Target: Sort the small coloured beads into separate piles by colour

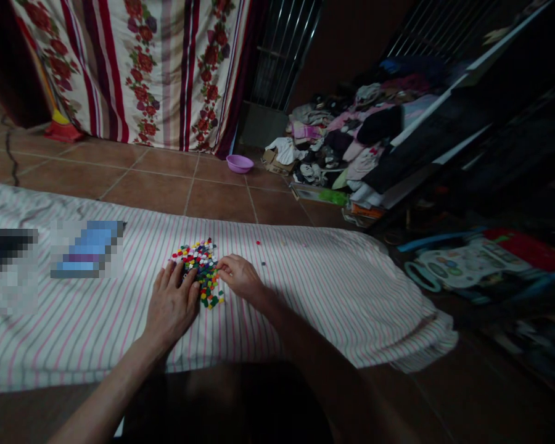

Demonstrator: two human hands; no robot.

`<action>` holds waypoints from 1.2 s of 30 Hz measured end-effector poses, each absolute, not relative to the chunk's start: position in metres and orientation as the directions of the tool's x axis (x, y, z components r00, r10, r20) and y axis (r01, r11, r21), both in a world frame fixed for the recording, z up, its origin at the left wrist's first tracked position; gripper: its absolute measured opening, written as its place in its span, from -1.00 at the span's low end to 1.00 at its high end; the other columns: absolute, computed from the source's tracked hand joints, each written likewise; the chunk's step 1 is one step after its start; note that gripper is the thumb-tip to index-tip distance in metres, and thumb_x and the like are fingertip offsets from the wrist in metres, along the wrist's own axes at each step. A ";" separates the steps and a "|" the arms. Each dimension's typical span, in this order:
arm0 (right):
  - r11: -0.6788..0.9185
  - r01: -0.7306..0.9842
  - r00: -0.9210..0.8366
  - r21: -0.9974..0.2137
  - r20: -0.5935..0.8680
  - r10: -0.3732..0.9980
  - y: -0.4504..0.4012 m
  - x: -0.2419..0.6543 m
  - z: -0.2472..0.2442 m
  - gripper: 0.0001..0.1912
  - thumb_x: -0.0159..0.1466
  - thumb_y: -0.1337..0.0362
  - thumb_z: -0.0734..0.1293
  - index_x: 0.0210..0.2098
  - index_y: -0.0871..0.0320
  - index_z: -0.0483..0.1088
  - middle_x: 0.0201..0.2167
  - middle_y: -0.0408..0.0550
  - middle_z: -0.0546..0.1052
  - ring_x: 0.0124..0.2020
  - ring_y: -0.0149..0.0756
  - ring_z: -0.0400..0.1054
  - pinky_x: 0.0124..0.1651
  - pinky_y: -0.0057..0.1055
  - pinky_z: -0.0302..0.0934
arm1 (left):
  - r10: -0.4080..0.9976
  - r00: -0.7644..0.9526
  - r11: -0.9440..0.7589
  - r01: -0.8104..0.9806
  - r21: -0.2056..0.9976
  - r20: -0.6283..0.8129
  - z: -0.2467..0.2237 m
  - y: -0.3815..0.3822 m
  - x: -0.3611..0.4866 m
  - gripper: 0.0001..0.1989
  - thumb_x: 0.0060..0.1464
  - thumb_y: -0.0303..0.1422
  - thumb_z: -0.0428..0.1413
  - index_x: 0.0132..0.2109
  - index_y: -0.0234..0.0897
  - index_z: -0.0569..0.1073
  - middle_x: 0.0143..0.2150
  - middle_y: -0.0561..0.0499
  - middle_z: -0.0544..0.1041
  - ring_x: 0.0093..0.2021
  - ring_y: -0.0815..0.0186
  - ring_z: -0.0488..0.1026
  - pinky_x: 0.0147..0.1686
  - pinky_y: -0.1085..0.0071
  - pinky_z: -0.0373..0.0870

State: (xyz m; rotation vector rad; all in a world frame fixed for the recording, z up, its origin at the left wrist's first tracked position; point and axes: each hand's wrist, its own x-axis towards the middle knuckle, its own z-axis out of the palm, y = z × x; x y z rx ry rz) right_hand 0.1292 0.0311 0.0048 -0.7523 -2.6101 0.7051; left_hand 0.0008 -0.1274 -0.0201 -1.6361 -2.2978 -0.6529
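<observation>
A loose pile of small multicoloured pieces [208, 280], in red, white, yellow, green, blue and orange, lies on a striped cloth [314, 308]. Flat against the pile's left side rests my left hand [173, 302], its fingers spread and touching the pieces. My right hand [240, 275] is at the pile's right edge with thumb and fingertips pinched together; what is between them, if anything, is too small to see. To the right, a red piece [258, 243] and a dark grey piece [263, 264] lie apart from the pile, with a few pale ones near.
Two pixelated objects lie on the cloth at left, one of them blue [90, 246]. Beyond the cloth, a purple basin [239, 163] stands on the tiled floor [157, 179] by a floral curtain [166, 74]. Heaped clothes [346, 129] fill the back right.
</observation>
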 end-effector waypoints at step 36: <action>-0.002 0.903 0.102 -0.429 0.210 0.972 0.231 0.338 -0.003 -0.71 0.21 0.36 0.26 -0.20 0.08 0.60 -0.24 -0.02 0.62 -0.19 -0.20 0.48 -0.10 -0.36 0.30 | 0.799 -0.201 0.204 0.977 0.059 0.567 -0.042 -0.117 0.000 -0.51 0.30 -0.22 -0.18 0.14 -0.45 0.43 0.21 -0.35 0.44 0.39 -0.13 0.16 0.26 -0.12 0.24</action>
